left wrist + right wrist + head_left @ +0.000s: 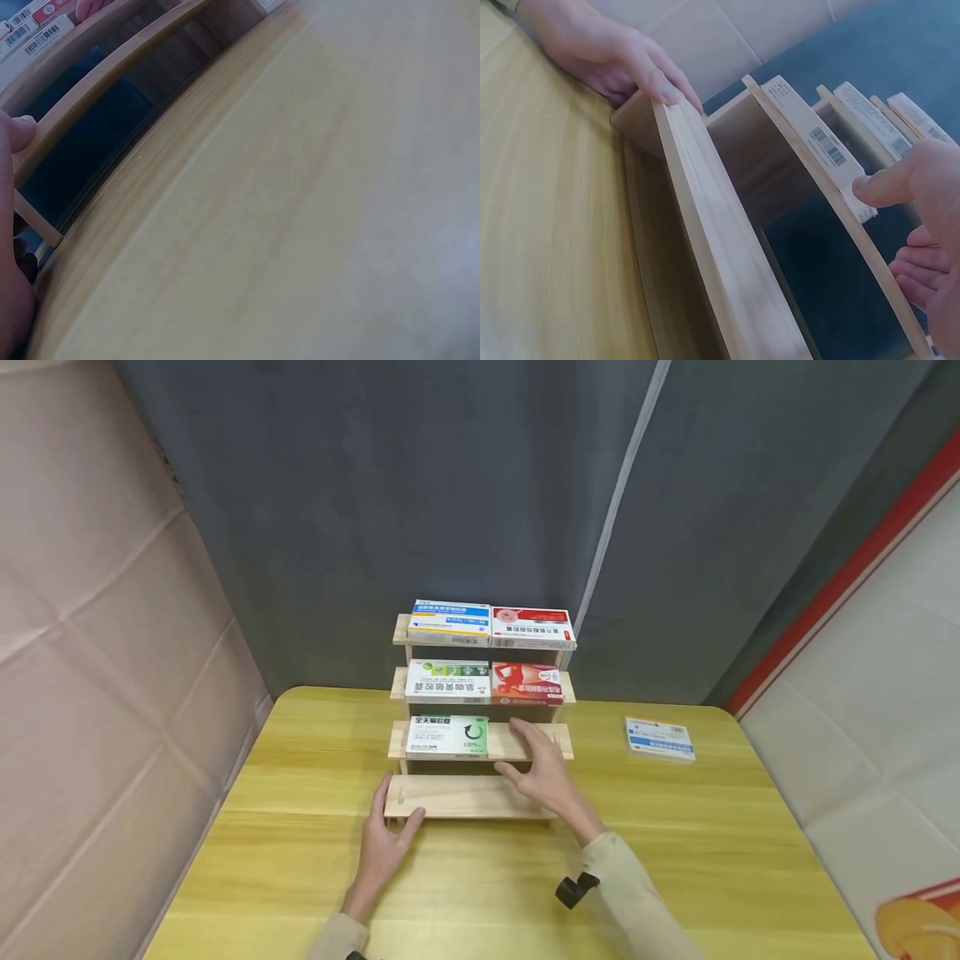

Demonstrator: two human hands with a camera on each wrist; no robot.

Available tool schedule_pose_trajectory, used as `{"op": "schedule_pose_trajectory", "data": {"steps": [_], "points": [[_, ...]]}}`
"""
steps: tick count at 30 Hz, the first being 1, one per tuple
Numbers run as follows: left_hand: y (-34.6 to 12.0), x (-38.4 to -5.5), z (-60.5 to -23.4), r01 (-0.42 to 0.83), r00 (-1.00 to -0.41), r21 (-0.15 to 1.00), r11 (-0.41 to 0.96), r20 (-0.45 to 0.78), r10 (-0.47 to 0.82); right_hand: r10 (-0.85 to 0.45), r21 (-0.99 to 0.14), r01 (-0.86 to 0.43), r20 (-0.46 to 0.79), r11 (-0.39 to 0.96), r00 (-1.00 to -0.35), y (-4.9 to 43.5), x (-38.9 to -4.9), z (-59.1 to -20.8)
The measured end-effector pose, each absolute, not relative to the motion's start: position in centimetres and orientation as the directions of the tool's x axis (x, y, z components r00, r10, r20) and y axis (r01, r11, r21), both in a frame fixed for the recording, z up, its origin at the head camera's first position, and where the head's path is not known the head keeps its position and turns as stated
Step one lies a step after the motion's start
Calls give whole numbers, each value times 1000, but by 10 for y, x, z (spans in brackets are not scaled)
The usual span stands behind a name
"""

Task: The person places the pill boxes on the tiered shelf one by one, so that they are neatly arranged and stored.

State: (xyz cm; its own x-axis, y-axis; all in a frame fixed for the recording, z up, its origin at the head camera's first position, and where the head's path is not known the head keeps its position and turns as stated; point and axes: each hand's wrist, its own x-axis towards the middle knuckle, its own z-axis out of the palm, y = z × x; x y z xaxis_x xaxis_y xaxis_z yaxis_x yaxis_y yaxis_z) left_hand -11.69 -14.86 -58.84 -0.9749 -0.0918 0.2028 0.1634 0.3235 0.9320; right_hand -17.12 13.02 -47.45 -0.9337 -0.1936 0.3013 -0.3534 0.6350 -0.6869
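Note:
A stepped wooden display rack (465,795) stands on the table, with medicine boxes on its upper three steps. My left hand (384,843) grips the left end of the lowest step, thumb at the front edge; it also shows in the right wrist view (619,64). Over the right part of the second step from the bottom, my right hand (547,777) hovers with thumb and forefinger apart, holding nothing. Left of it lies a green-and-white medicine box (447,737). In the right wrist view, my right thumb (889,184) overlaps that box's end; contact is unclear.
Higher steps carry a white-green box (447,682), a red box (527,683), a blue-white box (450,623) and a red-white box (531,627). Another blue-white box (660,740) lies on the table (720,827) at right. Behind hangs a grey curtain (420,485).

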Motion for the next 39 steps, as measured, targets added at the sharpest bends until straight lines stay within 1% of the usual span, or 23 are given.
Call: {"op": "schedule_pose_trajectory", "data": {"steps": [3,9,18,23,30,39], "points": [[-148,-117,-589,179,-972,936,304,216,-93,-186,-692,-363,320,624,-929,138,-168,-474],[-148,-117,-589,182,-971,932,313,220,-93,-173,-687,-380,352,619,-920,152,-165,-476],[-149,-118,-589,165,-975,929,333,205,-90,-154,-738,-339,309,583,-939,176,-162,-474],[-149,-118,-589,176,-973,928,328,216,-87,-140,-726,-331,313,603,-940,191,-161,-475],[-148,-118,-588,183,-971,929,321,221,-86,-121,-718,-296,285,630,-951,214,-160,-473],[-148,-118,-588,189,-970,933,306,226,-89,-100,-651,-236,240,721,-966,254,-165,-480]]}}
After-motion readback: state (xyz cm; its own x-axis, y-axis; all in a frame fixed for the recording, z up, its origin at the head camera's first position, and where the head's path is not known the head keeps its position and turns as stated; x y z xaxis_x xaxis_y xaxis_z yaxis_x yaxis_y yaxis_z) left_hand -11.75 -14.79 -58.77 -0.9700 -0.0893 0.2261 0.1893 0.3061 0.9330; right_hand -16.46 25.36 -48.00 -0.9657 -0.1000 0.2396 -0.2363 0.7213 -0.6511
